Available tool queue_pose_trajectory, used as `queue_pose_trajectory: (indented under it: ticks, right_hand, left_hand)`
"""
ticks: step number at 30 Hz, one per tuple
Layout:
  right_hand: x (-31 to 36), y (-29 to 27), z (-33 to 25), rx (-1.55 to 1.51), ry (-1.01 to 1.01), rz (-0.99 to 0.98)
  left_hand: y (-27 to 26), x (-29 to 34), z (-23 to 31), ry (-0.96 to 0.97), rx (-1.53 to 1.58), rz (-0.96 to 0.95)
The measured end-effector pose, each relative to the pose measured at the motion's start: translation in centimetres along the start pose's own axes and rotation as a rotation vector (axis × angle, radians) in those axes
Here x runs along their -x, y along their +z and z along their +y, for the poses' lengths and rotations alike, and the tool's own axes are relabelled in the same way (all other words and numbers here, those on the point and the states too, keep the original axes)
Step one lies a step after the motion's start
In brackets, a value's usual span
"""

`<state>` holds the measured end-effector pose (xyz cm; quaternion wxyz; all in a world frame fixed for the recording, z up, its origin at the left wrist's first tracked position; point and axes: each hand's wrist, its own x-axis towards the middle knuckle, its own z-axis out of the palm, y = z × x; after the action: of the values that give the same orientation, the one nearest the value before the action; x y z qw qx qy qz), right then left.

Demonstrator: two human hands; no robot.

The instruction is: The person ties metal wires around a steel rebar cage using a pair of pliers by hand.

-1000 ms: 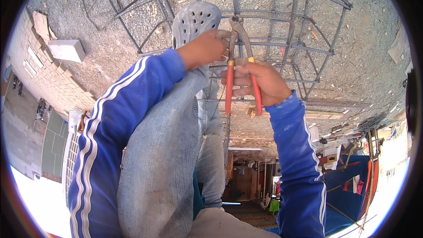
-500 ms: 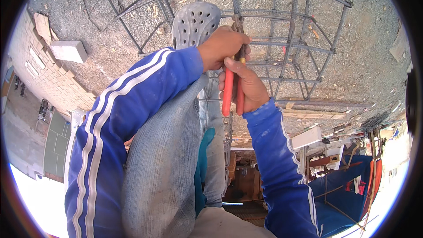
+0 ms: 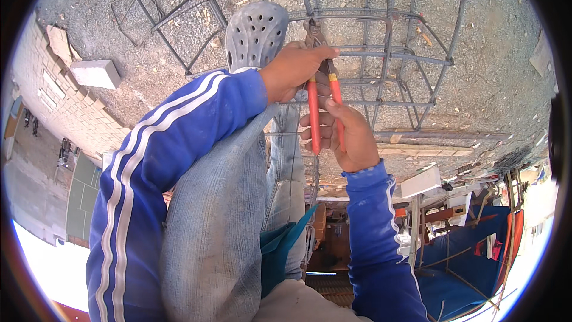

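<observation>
Red-handled pincers (image 3: 314,110) stand with their metal jaws up against the steel bars of a rebar cage (image 3: 384,53). My right hand (image 3: 356,133) grips the handles, which are spread apart, fingers around the left one and the thumb near the right one. Closed around the tool's neck just below the jaws is my left hand (image 3: 295,68), its thumb laid across the front. Its other fingers are partly hidden, so I cannot make out whether a tie wire is also in them. Thin wire hangs in front of my jeans below the hands.
My grey clog (image 3: 256,33) rests beside the cage, on gravel ground. A pale block (image 3: 95,74) lies at left by stacked pavers (image 3: 65,98). Planks (image 3: 426,150) lie beyond the cage's right part. A blue tarp (image 3: 459,262) shows at lower right.
The pincers' handles have opened apart, and my right hand has moved down and right along them. My left hand has shifted slightly left. More of the jaws shows now.
</observation>
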<state>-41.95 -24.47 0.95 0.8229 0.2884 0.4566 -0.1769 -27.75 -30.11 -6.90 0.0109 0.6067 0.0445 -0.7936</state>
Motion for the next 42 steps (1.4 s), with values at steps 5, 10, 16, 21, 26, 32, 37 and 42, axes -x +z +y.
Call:
queue_pose_trajectory:
  ticks: [5, 10, 16, 21, 26, 32, 37, 42]
  right_hand:
    - [1.7, 3.4, 0.0, 1.320, -0.358, 0.535]
    - [0.8, 3.0, 1.1, 1.733, -0.508, 0.741]
    - [-1.0, 1.4, 2.0, 1.420, -0.430, 0.653]
    - [-2.6, -1.6, 4.5, -0.120, -0.050, -0.089]
    - [-2.9, 1.1, 3.8, -0.040, 0.054, 0.056]
    - [-1.8, 2.1, 0.5, -0.119, 0.021, 0.129]
    - [-2.4, 0.7, -0.1, -0.034, 0.082, -0.010]
    - [-1.1, -2.2, -4.3, 0.119, 0.165, 0.074]
  left_hand:
    - [0.7, 0.0, 0.0, 0.030, 0.178, 0.002]
    - [1.0, -0.8, -0.9, 0.073, 0.197, -0.033]
    - [0.5, -0.5, -0.8, 0.105, -0.039, 0.146]
    - [-0.6, 0.1, 0.8, 0.066, -0.247, 0.033]
    - [-1.3, -0.7, 0.6, 0.173, -0.520, 0.111]
    - [-0.9, -1.0, 1.7, 0.076, -0.519, 0.132]
    - [-2.3, -1.8, 1.3, 0.085, -0.367, 0.091]
    - [-3.7, 2.0, 0.9, 1.339, -1.333, 0.119]
